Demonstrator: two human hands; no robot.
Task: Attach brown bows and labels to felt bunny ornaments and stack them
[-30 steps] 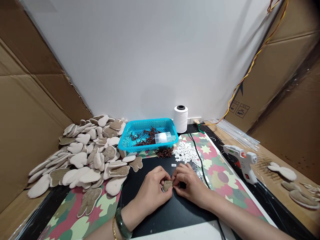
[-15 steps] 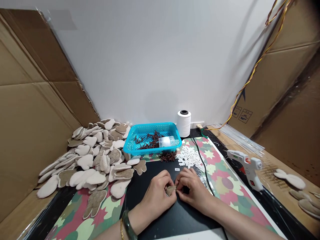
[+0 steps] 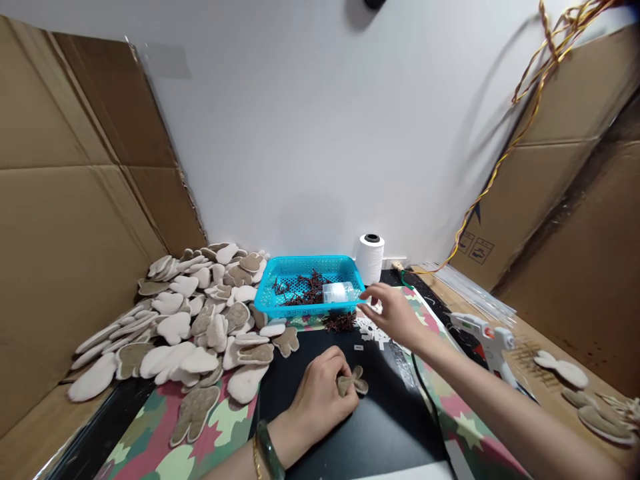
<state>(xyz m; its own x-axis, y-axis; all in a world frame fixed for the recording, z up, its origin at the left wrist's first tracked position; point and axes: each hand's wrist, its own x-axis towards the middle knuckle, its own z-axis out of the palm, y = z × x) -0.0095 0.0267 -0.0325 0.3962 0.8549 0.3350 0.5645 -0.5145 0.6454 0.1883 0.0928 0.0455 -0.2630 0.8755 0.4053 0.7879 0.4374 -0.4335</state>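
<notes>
Near the middle of a flat black mat (image 3: 390, 427), a small brown plush piece (image 3: 358, 383) sits in the left hand (image 3: 323, 390), whose thumb and fingers pinch it at one end. Its free end points to three o'clock and splits into two rounded, ear-like lobes; the surface looks soft and short-napped, and the rest is hidden by the fingers.

Toward one o'clock from it, the right hand (image 3: 393, 312) reaches over a heap of small flat white pieces (image 3: 373, 333), with its fingers loosely curved and a gap between thumb and forefinger; whether they touch anything, I cannot tell.

Under the mat lies a pink, green and cream camouflage-patterned sheet (image 3: 150, 427). At eleven o'clock stands a turquoise perforated plastic basket (image 3: 295, 311) holding dark brown twiggy bits (image 3: 310, 288) and a clear plastic cup (image 3: 339, 292) on its side. A white thread cone (image 3: 371, 261) stands upright at twelve, just beside the basket. Between nine and ten o'clock spreads a pile of cream and brown plush shapes (image 3: 175, 328). Toward three rests a white glue gun (image 3: 497, 347).

Beyond, a plain pale grey wall (image 3: 325, 133) rises between brown cardboard panels (image 3: 60, 233), with twisted yellow-and-brown wire (image 3: 493, 179) hanging toward two o'clock.
</notes>
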